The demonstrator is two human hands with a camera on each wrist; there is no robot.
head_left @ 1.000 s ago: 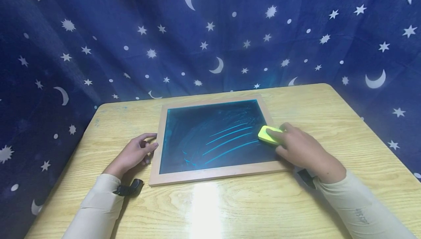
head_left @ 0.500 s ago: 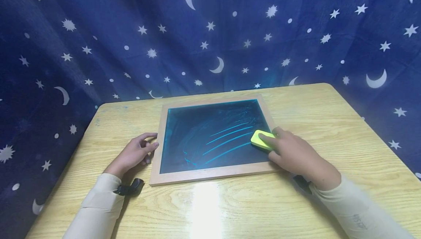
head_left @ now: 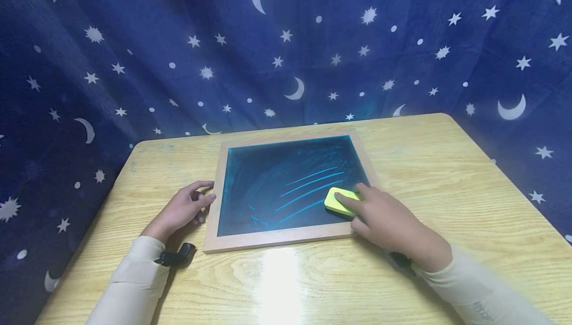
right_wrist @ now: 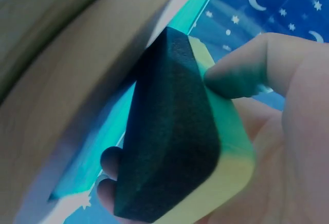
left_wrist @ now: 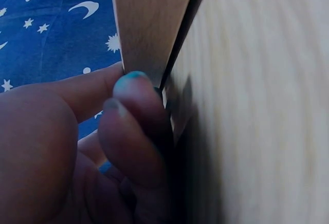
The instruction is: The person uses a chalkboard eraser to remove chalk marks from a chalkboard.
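A chalkboard (head_left: 254, 176) in a pale wooden frame lies flat on the table, with several curved blue chalk lines across its dark face. My right hand (head_left: 389, 223) grips a yellow eraser (head_left: 332, 201) with a dark underside, over the lower right of the board; its index finger lies along the top. In the right wrist view, the eraser's dark felt (right_wrist: 169, 131) faces the camera, tilted by the board's surface. At the left side of the frame (left_wrist: 149, 23), my left hand (head_left: 183, 208) holds the edge with thumb and fingers; one fingertip is chalk-blue.
The wooden table (head_left: 232, 285) has rounded far corners and faint blue smudges at the far left. Behind it hangs a dark blue curtain (head_left: 241, 66) with white moons and stars. A black strap (head_left: 178, 255) sits at the left wrist.
My right hand has slid the eraser left and toward the person, from the board's right edge over the right end of the lowest chalk line. The left hand and board have stayed put.
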